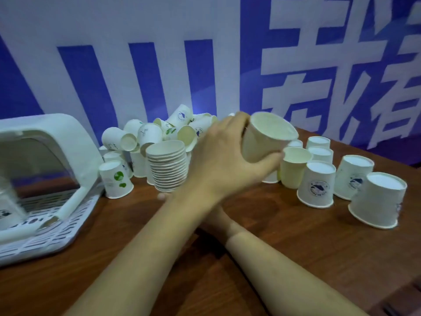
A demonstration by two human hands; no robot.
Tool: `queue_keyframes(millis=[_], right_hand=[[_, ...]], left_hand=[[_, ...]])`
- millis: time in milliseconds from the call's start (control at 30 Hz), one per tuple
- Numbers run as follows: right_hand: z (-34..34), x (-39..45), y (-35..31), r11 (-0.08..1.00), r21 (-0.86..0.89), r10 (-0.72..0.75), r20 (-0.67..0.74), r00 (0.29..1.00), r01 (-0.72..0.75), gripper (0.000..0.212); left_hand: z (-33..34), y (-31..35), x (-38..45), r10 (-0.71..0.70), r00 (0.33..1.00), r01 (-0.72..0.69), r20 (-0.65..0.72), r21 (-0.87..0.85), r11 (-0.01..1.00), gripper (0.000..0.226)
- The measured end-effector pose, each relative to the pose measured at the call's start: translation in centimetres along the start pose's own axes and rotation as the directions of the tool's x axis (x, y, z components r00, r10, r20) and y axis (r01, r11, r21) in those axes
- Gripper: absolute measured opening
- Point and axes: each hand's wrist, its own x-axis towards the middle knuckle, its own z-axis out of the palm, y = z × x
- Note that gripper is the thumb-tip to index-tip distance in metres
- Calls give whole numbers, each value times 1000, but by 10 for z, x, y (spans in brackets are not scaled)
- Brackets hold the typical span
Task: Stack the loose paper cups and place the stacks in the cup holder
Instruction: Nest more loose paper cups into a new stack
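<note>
Gripping 1 loose cream paper cup [266, 137] round its wall, mouth up, the left hand [218, 160] crosses over the right forearm, near the tall nested stack of cream paper cups [167, 167]. The right hand [163, 196] is mostly hidden beneath that stack, so I cannot tell its grip. Such cups look light and easily crushed; a gentle hold mid-wall suits. The white plastic cup holder [57, 160] waits at left on the brown wooden table [296, 258].
</note>
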Motion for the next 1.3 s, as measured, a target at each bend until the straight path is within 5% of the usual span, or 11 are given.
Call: queue_keyframes(millis=[100, 167, 433, 800, 1033, 1200, 1300], right_hand=[[3, 6, 14, 999, -7, 39, -96, 995, -40, 68], [7, 8, 15, 1000, -7, 19, -95, 995, -20, 69], [5, 10, 13, 1000, -11, -23, -125, 992, 22, 72], [4, 9, 10, 999, -21, -38, -108, 993, 36, 76], [3, 8, 7, 999, 29, -32, -115, 993, 36, 68], [5, 8, 6, 999, 5, -36, -103, 994, 36, 75], [5, 8, 7, 999, -7, -41, -114, 993, 40, 75]], left_hand=[[-53, -41, 14, -211, 932, 200, -293, -68, 978, 56], [-85, -70, 12, -313, 875, 310, -369, -70, 948, 56], [-100, -131, -8, -592, 785, 532, -184, -291, 796, 52], [-96, -126, -7, -523, 831, 434, -192, -365, 824, 54], [-81, -125, -10, -432, 902, 432, 1, -41, 901, 56], [-79, -126, -7, -371, 928, 373, 42, -113, 921, 89], [-68, -119, -6, -377, 926, 378, 35, -100, 920, 81]])
